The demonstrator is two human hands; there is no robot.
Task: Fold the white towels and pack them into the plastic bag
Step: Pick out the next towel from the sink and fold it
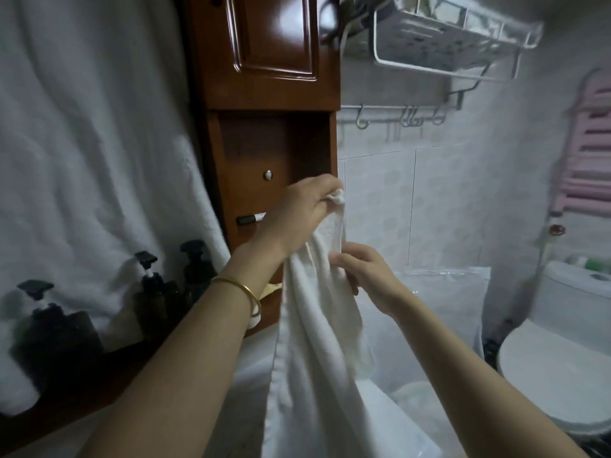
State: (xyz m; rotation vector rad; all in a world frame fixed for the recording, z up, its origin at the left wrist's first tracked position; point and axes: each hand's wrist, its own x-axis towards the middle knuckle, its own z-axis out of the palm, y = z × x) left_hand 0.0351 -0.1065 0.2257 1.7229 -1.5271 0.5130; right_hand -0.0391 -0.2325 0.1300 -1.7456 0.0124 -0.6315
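A white towel (317, 332) hangs down in front of me, bunched lengthwise. My left hand (301, 216) holds its top corner up high, fingers curled round the cloth. My right hand (360, 276) is lower and to the right, pinching the towel's edge just under the left hand. A clear plastic bag (443, 292) stands behind and below the towel, partly hidden by it, with something white inside near its bottom. A second large white towel (92, 153) hangs over the left side of the view.
A wooden cabinet (271, 94) stands straight ahead with a marker (251, 219) on its shelf. Dark pump bottles (155, 292) line the counter at left. A toilet (558, 355) sits at right, and a wire rack (456, 38) with hooks hangs above.
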